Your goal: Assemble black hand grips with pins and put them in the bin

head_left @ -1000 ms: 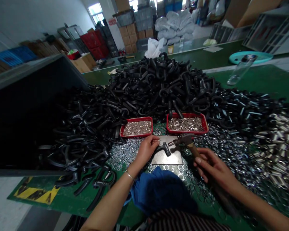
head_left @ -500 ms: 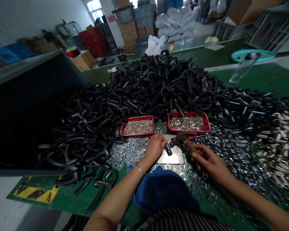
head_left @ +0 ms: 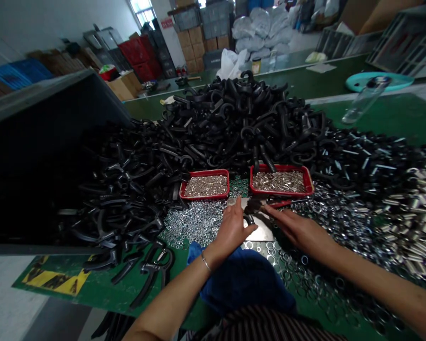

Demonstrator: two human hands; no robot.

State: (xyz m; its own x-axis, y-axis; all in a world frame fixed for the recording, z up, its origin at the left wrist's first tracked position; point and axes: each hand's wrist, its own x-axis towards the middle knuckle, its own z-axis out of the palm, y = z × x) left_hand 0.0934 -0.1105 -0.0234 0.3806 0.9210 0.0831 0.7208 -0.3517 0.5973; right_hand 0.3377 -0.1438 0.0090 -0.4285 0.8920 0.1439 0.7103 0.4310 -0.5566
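Note:
Over the left part of the metal plate (head_left: 264, 232), my left hand (head_left: 231, 226) has its fingers stretched out and its thumb apart. A short black part (head_left: 249, 219) lies on the plate beside that hand, between thumb and forefinger, partly covered. My right hand (head_left: 294, 228) is closed round a hammer (head_left: 254, 205), most of whose handle is hidden by the fingers. The dark hammer head is low over the plate, close to my left fingers; I cannot tell whether it touches the black part.
Two red trays (head_left: 182, 190) of small metal pins stand beyond the plate. Behind them rises a heap of black handles (head_left: 230, 128). Small nuts (head_left: 191, 222) lie left, loose rings (head_left: 287, 265) and metal sleeves (head_left: 422, 227) right. Assembled hand grips (head_left: 152, 270) rest near the front edge.
My left hand has opened from round the black part, fingers and thumb now stretched out. My right hand has moved left and away from me with the hammer, nearer the left hand.

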